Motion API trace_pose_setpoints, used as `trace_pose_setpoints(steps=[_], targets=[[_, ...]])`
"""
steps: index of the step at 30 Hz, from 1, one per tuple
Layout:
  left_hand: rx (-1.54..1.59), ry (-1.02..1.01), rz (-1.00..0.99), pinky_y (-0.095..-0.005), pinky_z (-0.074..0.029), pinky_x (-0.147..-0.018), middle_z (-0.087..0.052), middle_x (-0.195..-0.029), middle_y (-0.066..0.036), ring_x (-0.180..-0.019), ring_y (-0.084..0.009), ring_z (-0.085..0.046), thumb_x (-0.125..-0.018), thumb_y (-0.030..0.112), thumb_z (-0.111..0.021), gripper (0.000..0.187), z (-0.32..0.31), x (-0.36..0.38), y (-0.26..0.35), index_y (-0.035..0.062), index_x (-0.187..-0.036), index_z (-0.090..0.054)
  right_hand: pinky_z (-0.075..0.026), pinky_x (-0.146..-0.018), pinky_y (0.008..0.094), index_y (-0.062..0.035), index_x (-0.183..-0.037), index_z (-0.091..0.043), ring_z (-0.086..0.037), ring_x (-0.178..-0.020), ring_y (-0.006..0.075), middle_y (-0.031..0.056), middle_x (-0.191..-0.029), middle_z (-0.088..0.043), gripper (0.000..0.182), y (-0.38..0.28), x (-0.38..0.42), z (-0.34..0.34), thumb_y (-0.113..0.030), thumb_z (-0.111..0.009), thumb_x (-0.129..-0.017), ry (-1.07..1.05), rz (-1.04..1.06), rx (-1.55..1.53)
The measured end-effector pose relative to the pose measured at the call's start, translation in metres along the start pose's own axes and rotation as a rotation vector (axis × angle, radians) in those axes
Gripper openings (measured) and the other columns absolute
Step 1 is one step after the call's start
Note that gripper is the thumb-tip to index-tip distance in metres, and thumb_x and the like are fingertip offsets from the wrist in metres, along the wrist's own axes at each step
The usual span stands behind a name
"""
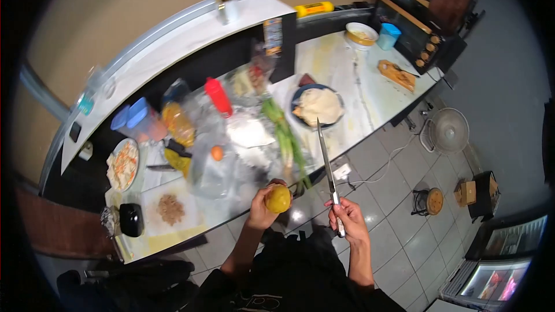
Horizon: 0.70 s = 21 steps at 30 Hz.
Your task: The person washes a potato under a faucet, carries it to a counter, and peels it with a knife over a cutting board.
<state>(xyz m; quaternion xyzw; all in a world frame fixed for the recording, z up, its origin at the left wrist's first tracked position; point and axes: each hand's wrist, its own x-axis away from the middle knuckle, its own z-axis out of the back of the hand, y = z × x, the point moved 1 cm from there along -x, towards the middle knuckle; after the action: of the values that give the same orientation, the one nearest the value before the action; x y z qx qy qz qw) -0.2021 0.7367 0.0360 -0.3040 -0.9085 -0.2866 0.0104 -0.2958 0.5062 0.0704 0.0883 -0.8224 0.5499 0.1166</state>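
My left hand (262, 212) is closed around a round yellow fruit or vegetable (278, 199), held up in front of the counter's edge; its exact kind is not clear. In my right hand (351, 219) is a long knife (327, 164), gripped by the handle with the blade pointing up and away from me. The blade and the yellow piece are apart. Beyond the knife tip, a dark plate (340, 104) carries a pale flat mass (319, 106). Green onions (281, 130) lie on the counter ahead of my left hand.
A clear plastic tray (215, 176) bears an egg-like orange item (217, 152). To the left are a cutting board (193, 211) with chopped food, a plate of shredded food (123, 164) and a black container (131, 220). A red bottle (218, 98) stands behind; an oven (410, 32) is far right.
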Motion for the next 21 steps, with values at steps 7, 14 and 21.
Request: trace_pose_setpoints(steps=[7, 14, 21], targets=[[0.071, 0.152, 0.143, -0.0362, -0.053, -0.074, -0.068, -0.101, -0.009, -0.086, -0.0241, -0.066, -0.097, 0.044, -0.05, 0.041, -0.063, -0.126, -0.157, 0.008, -0.114, -0.06, -0.041, -0.054, 0.0253, -0.0024, -0.1, -0.057, -0.051, -0.057, 0.0121, 0.0039, -0.069, -0.055, 0.019, -0.034, 0.038, 0.162, -0.022, -0.056, -0.099, 0.063, 0.125, -0.165], [-0.001, 0.256, 0.113, -0.035, -0.052, -0.076, -0.066, -0.106, -0.008, -0.096, -0.0218, -0.064, -0.095, 0.047, -0.055, 0.043, -0.136, -0.217, -0.219, 0.0086, -0.114, -0.059, -0.032, -0.047, 0.0239, -0.0079, -0.089, -0.051, -0.04, -0.052, 0.0087, -0.0008, -0.067, -0.045, 0.02, -0.081, 0.052, 0.28, -0.024, -0.052, -0.101, 0.218, 0.026, -0.255], [-0.035, 0.218, 0.22, -0.0376, -0.051, -0.081, -0.065, -0.11, -0.005, -0.101, -0.0212, -0.062, -0.096, 0.046, -0.053, 0.039, -0.171, -0.325, -0.287, 0.0136, -0.117, -0.057, -0.027, -0.039, 0.0225, -0.0062, -0.079, -0.05, -0.033, -0.046, 0.0083, 0.0001, -0.063, -0.041, 0.04, -0.108, 0.012, 0.373, -0.039, -0.046, -0.103, 0.366, -0.097, -0.31]])
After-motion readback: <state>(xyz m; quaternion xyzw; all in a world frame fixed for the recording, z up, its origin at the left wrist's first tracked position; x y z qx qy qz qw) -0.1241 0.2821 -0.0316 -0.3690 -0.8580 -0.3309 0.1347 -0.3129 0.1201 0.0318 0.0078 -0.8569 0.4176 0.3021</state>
